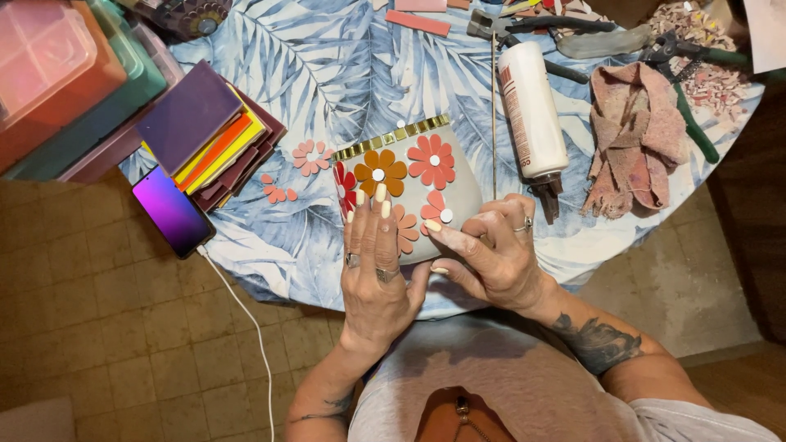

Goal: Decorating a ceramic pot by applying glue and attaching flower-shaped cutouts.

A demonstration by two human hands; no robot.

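Matt grey pot (467, 200), glossy flower tiles (432, 160)
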